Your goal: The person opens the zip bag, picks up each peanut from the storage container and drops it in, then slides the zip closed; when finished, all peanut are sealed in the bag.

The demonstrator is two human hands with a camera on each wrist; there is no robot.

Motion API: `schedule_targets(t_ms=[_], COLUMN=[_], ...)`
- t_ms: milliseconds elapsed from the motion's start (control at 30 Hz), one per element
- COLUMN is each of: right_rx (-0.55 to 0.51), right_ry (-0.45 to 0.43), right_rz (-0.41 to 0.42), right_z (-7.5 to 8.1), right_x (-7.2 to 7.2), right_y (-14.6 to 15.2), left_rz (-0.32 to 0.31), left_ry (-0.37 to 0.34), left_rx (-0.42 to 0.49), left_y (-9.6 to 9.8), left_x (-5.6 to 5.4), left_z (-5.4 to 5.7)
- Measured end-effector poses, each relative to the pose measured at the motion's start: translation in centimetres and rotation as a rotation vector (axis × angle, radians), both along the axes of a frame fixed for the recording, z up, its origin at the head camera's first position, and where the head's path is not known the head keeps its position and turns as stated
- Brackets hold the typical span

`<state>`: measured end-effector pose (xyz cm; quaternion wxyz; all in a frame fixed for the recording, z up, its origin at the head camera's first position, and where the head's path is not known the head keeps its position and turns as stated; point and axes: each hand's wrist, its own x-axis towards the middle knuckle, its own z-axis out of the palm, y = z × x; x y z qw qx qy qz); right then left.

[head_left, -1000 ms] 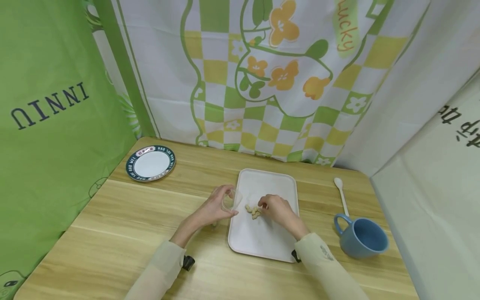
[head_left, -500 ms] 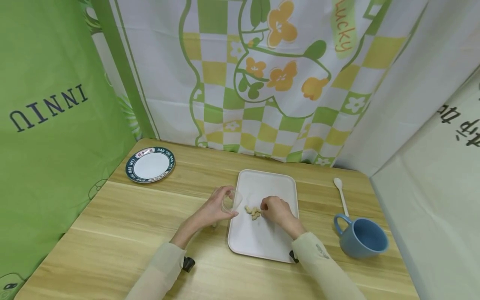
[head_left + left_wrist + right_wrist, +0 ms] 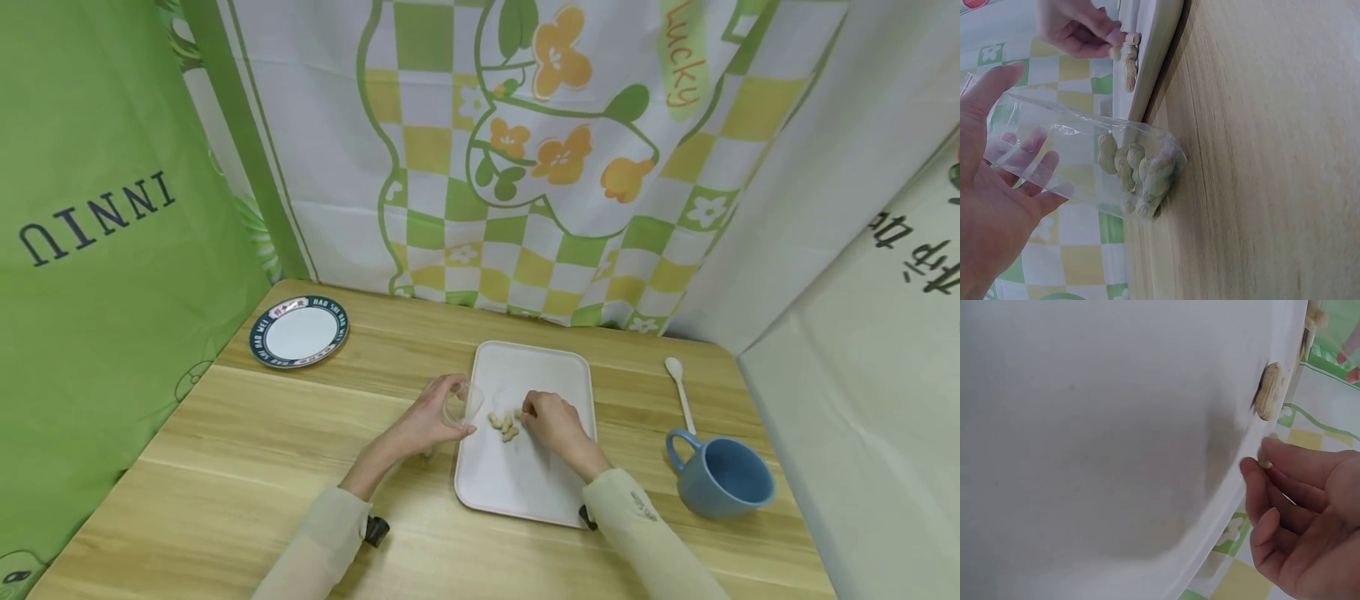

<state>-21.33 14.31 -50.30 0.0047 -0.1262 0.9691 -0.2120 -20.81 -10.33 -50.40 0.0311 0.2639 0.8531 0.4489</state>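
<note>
My left hand (image 3: 431, 414) holds a clear plastic bag (image 3: 1066, 140) by its mouth, thumb on one side and fingers on the other, beside the tray's left edge. Several unshelled peanuts (image 3: 1124, 167) lie in the bottom of the bag, which hangs down to the wooden table. Over the white tray (image 3: 525, 492), my right hand (image 3: 557, 421) pinches a peanut (image 3: 1264, 456) between thumb and index finger; the fingertips cover part of it. A few more peanuts (image 3: 508, 432) lie in a small cluster on the tray, just left of the right hand.
A blue mug (image 3: 723, 479) stands to the right of the tray, with a white spoon (image 3: 681, 392) behind it. At the back left of the table (image 3: 247, 450) is a plate (image 3: 300, 333) with a dark green rim. Printed curtains enclose the table.
A peanut now shows between the right fingertips, slightly apart from the cluster on the tray. The left hand keeps its place with the bag. The head view has shifted a little.
</note>
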Motion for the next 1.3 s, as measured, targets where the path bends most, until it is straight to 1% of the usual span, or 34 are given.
schedule_targets(t_ms=[200, 400, 600, 733, 867, 1067, 1300], right_rx=[-0.045, -0.099, -0.196, -0.252, -0.314, -0.361, -0.397], right_ry=[0.091, 0.186, 0.292, 0.344, 0.401, 0.423, 0.421], right_rz=[-0.01, 0.006, 0.059, 0.099, 0.161, 0.252, 0.335], right_z=[0.7, 1.9, 3.1, 4.0, 4.9, 5.9, 6.2], right_x=[0.0, -0.1, 0.0, 0.2, 0.3, 0.5, 0.8], right_y=[-0.2, -0.4, -0.9, -1.3, -1.9, -2.5, -3.3], left_rz=[-0.002, -0.003, -0.011, -0.013, -0.014, -0.018, -0.025], left_ry=[0.003, -0.006, -0.004, 0.017, 0.035, 0.025, 0.009], left_rx=[-0.004, -0.002, 0.011, 0.002, -0.002, 0.005, 0.005], left_y=[0.0, 0.0, -0.1, -0.1, -0.1, -0.2, -0.3], left_x=[0.0, 0.0, 0.0, -0.1, -0.1, -0.2, -0.2], left_z=[0.0, -0.1, -0.1, -0.1, -0.1, 0.0, 0.0])
